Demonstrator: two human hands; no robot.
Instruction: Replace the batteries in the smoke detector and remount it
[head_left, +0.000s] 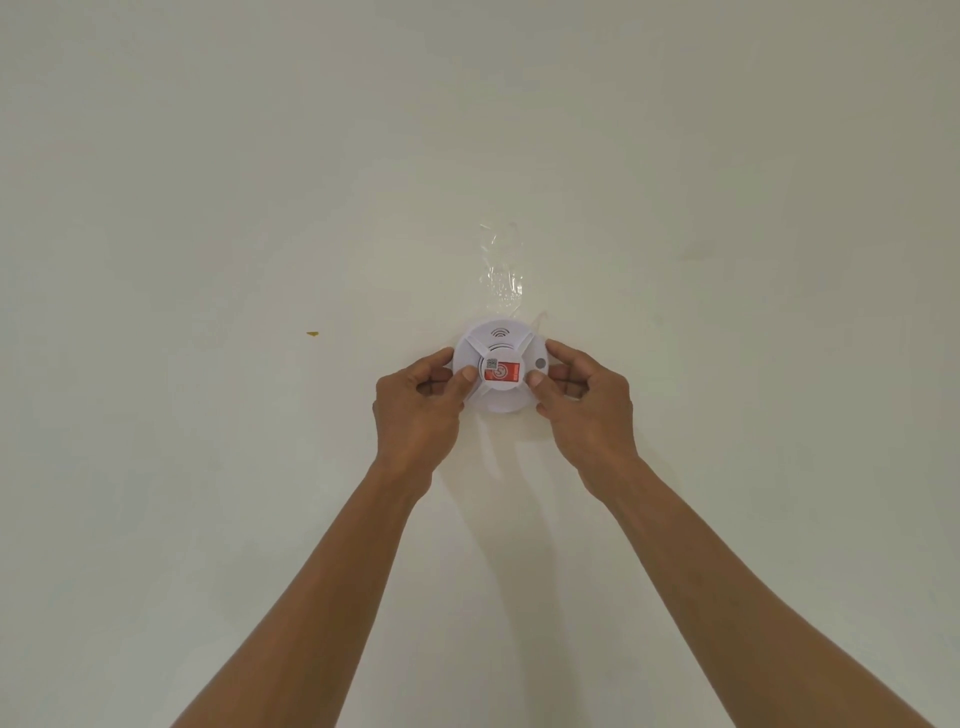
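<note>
A round white smoke detector (500, 343) sits flat against a plain pale surface, with a red label at its centre and a small grey button at its right. My left hand (418, 402) grips its left rim, thumb on the front face. My right hand (584, 397) grips the right rim, thumb beside the red label. Both arms reach up from the bottom of the view. No batteries are visible.
A crinkled strip of clear tape (503, 280) is stuck to the surface just above the detector. A small yellow mark (311, 334) lies to the left. The pale surface fills the rest of the view.
</note>
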